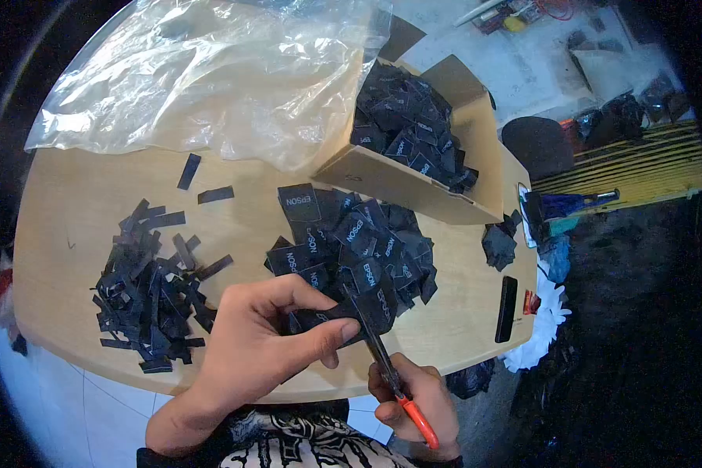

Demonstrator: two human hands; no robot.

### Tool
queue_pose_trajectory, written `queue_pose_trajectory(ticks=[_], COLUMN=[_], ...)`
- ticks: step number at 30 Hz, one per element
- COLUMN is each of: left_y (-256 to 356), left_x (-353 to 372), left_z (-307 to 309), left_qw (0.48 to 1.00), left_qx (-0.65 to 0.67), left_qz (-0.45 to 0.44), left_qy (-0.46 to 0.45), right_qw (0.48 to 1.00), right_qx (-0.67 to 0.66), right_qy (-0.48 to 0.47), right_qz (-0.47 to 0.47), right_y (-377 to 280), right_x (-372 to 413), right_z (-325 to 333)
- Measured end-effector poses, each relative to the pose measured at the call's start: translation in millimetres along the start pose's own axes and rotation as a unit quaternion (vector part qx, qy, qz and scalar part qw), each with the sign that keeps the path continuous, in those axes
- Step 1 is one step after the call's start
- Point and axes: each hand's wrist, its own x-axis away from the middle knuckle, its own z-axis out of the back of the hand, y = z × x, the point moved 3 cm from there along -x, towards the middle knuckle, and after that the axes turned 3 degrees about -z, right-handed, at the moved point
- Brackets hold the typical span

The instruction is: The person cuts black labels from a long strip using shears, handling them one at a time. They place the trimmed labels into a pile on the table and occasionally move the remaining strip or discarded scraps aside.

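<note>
My left hand pinches a black fabric label between thumb and fingers, above the table's front part. Wrapped round the red handle of a pair of scissors is my right hand. The scissor blades point away from me and lie against the label, close to my left thumb. Just beyond both hands spreads a pile of black labels, several printed EPSON in white. A heap of narrow black strips lies left of my left hand.
An open cardboard box full of similar labels stands at the back right. Clear plastic sheeting covers the far left of the table. Near the right edge lie a black bar and a small black bundle.
</note>
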Motion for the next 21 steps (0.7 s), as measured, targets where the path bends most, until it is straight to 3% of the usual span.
queue_pose_trajectory(ticks=[21], left_y=[-1.1], left_x=[0.2], left_z=[1.8], left_qw=[0.999], left_qx=[0.003], left_qz=[0.039], left_qy=[0.014], right_qw=[0.999], right_qx=[0.046], right_qy=[0.014], right_qz=[-0.02], right_y=[2.1], right_x=[0.6], right_z=[-0.3])
